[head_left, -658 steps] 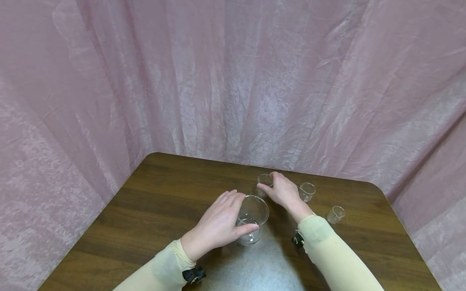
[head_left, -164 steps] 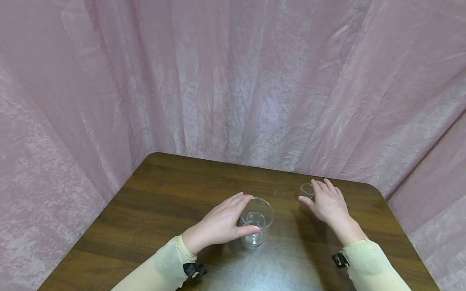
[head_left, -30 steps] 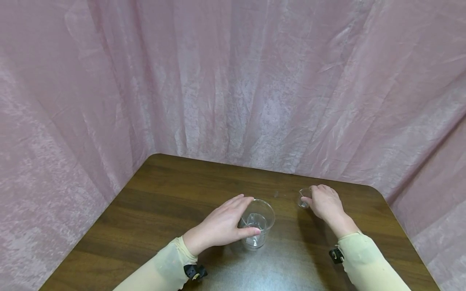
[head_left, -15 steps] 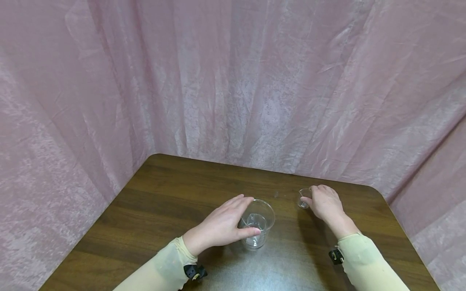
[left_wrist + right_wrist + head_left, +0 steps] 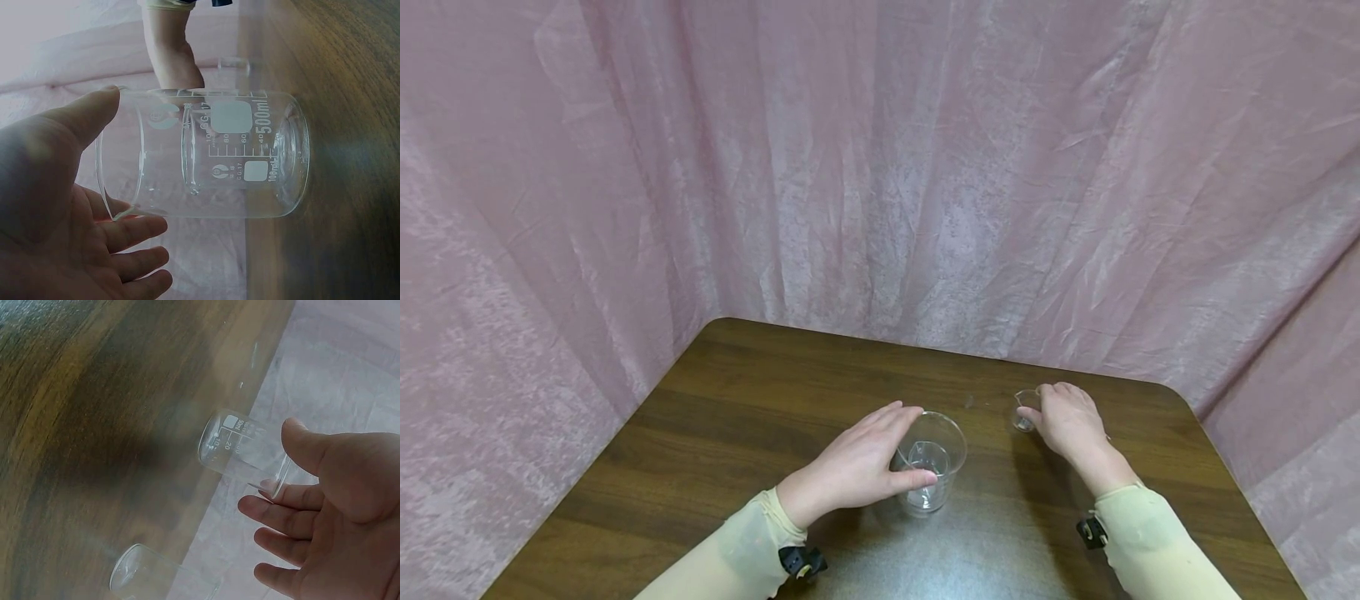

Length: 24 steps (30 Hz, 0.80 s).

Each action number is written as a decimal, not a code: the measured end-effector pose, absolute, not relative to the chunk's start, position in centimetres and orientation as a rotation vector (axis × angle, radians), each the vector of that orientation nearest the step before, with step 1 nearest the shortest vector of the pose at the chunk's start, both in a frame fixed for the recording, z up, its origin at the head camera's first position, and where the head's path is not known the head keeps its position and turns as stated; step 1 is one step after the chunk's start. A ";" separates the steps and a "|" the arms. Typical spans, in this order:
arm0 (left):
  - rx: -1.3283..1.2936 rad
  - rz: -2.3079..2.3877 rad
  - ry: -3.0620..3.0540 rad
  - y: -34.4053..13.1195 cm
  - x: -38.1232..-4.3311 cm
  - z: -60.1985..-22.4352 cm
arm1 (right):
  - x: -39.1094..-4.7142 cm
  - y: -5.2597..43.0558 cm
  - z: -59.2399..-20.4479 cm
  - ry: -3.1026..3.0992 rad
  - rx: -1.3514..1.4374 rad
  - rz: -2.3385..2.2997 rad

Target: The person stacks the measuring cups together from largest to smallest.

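Note:
My left hand (image 5: 857, 467) holds a large glass beaker (image 5: 212, 153), marked 500ml, at its rim between thumb and fingers. It stands upright on the table, with a smaller beaker (image 5: 927, 467), marked 100ml, inside it. Farther right, my right hand (image 5: 1067, 421) grips the rim of a small graduated beaker (image 5: 240, 450), thumb on one side and index finger on the other. That beaker stands upright on the wood. Another small beaker (image 5: 150, 575) shows at the bottom of the right wrist view; in the head view my right hand hides nearly all of it.
Both hands work over a brown wooden table (image 5: 760, 400) with rounded far corners. Pink curtains (image 5: 880, 167) hang behind its far edge and at both sides. Small clear marks, perhaps droplets (image 5: 968, 401), lie between the large beaker and the right hand.
The beaker my right hand touched earlier now sits inside the large one. My right hand moved right and has closed on the second beaker. In the last second, hardly anything moved.

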<state>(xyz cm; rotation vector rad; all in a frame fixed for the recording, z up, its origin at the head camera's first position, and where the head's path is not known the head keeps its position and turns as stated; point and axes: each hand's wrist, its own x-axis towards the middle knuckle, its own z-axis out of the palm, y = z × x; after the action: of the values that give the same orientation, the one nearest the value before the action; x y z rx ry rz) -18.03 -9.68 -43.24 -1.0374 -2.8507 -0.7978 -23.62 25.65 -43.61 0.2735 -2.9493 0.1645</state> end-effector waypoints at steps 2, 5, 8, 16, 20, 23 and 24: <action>-1.033 -0.798 -2.857 -9.7 -18.0 -43.2 | -23.6 25.6 -43.6 -2.949 0.270 0.166; -1.027 -0.793 -2.865 -9.7 -18.0 -43.2 | -23.6 25.5 -43.8 -2.946 0.268 0.162; -1.024 -0.791 -2.870 -9.7 -17.9 -43.2 | -23.5 25.4 -43.9 -2.938 0.270 0.154; -1.028 -0.792 -2.872 -9.7 -18.0 -43.2 | -23.1 25.0 -43.8 -2.875 0.295 0.168; -1.029 -0.796 -2.871 -9.7 -18.0 -43.2 | -22.9 24.8 -43.5 -2.873 0.296 0.186; -1.033 -0.805 -2.868 -9.7 -18.0 -43.2 | -22.8 24.6 -43.3 -2.871 0.297 0.202; -1.034 -0.808 -2.867 -9.7 -18.0 -43.1 | -22.7 24.5 -43.2 -2.867 0.299 0.205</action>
<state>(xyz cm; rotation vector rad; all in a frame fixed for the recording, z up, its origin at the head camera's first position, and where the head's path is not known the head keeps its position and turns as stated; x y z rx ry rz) -17.99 -9.72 -43.15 -1.0340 -2.8670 -0.8076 -22.72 24.55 -43.21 0.2990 -2.8672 0.2053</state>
